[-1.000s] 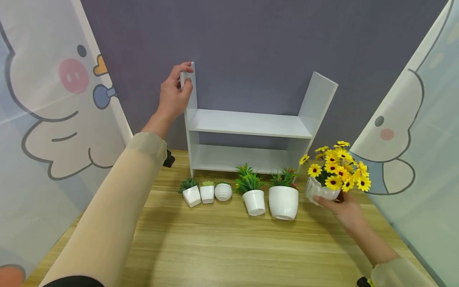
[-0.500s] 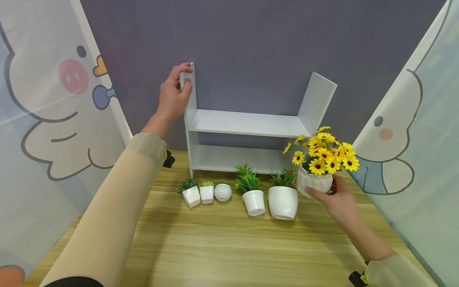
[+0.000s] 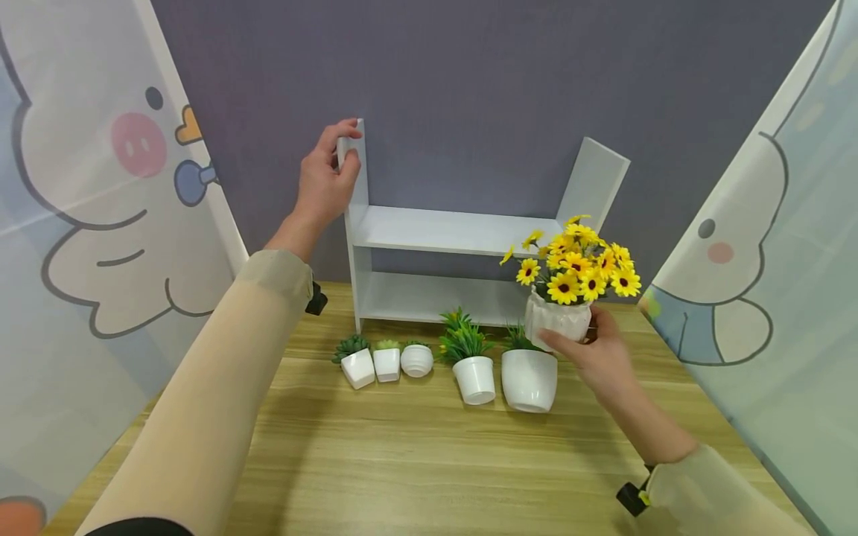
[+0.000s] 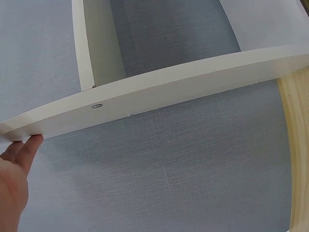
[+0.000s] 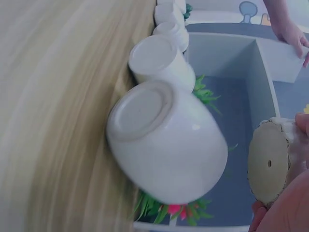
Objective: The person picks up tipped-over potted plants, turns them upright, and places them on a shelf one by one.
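My head camera sits high and looks forward and down over the wooden table (image 3: pixel 429 461) toward the white shelf (image 3: pixel 462 231) against the grey wall, far enough back to take in both arms. My left wrist camera is very close under the shelf's side panel (image 4: pixel 159 94), looking along it at the wall, with the left hand (image 4: pixel 12 179) at the frame's edge. My right wrist camera looks from low by the tabletop, close up at the bottoms of the white pots (image 5: pixel 166 145). Head and right wrist views share the pot row and shelf; head and left wrist views share the shelf panel.
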Demonstrator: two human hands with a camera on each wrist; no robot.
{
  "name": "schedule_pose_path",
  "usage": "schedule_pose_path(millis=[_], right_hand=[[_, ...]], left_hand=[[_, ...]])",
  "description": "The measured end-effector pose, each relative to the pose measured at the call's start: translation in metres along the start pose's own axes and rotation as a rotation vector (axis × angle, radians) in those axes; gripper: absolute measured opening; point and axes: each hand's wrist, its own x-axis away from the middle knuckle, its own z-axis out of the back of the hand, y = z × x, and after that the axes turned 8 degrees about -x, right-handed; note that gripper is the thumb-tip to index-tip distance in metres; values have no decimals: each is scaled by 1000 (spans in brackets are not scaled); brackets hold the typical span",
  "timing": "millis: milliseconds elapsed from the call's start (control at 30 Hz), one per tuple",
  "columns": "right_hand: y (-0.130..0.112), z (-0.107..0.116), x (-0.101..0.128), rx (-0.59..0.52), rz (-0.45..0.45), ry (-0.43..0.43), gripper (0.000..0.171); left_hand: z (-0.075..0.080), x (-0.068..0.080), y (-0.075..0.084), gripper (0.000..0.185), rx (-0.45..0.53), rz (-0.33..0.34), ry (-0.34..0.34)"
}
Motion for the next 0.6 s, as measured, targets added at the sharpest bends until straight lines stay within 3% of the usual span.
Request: schedule_pose_path(millis=[400,600], right_hand=[[-21,-31,-9,-36,13,-64,100],[-28,-50,-13,-106,53,-101,92]], left_hand=[[0,-1,0,33,7,5,2],[0,-1,0,33,3,7,3]])
